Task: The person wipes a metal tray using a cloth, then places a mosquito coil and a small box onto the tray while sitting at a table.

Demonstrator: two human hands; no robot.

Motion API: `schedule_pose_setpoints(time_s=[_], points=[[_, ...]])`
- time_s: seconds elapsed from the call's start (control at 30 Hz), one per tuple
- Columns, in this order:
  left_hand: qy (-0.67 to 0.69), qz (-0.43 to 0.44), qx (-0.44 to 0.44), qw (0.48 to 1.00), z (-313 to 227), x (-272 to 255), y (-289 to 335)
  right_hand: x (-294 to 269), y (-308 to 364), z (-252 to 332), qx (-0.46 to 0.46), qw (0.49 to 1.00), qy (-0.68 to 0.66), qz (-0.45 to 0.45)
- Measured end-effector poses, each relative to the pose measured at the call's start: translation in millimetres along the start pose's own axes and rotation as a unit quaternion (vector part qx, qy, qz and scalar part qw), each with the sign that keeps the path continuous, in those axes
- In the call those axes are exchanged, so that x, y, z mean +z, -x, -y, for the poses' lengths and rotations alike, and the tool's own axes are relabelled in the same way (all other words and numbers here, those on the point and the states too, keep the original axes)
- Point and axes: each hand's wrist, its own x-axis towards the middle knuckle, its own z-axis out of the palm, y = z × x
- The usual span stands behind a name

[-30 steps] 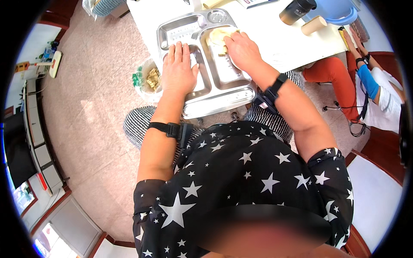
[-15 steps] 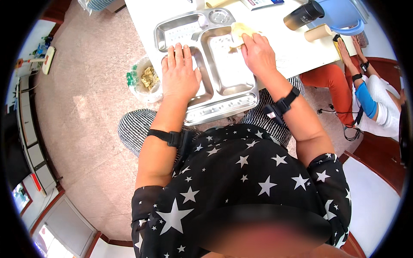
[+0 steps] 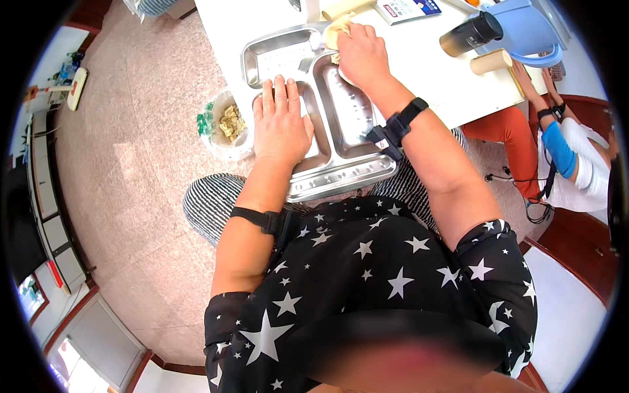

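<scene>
A shiny steel compartment tray (image 3: 344,175) lies at the table's near edge, above my lap. My left hand (image 3: 283,131) rests flat on its left-middle compartment, fingers stretched out and holding nothing. At the tray's far right, my right hand (image 3: 362,57) is closed on a pale yellow cloth (image 3: 335,34). The cloth is pressed over the small round compartment, which it and the hand mostly hide. Bare metal shows in the long right compartment and the far-left compartment (image 3: 278,57).
On the white table (image 3: 426,82) are a black-and-gold tumbler (image 3: 468,35), a cardboard tube (image 3: 491,61), a blue plastic container (image 3: 524,29) and a flat box (image 3: 407,9). A lined bin (image 3: 229,152) with crumpled golden scraps stands left. Another person's arms (image 3: 553,111) are at right.
My right hand has moved the cloth left and away from me, from the long compartment's far right corner to the round compartment. My left hand stays flat on the tray.
</scene>
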Motion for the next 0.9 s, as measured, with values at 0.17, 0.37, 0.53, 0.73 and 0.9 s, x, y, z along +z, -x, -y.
schedule_pose_setpoints(time_s=[0.17,0.37,0.53,0.73,0.9], points=[[-0.005,-0.002,-0.011,1.0,-1,1,-2,-5,-6,-22,-0.117,0.992,-0.048,-0.023],[0.007,-0.021,-0.019,1.0,0,5,-2,-22,21,-23,-0.03,0.999,0.016,0.033],[0.002,-0.015,-0.014,1.0,0,5,0,-16,51,-21,-0.032,0.999,-0.019,-0.022],[-0.003,-0.021,0.0,1.0,1,3,0,-3,0,-23,-0.06,0.997,-0.039,-0.013],[-0.017,-0.032,-0.006,0.999,-1,6,2,3,1,-21,-0.152,0.988,-0.02,-0.013]])
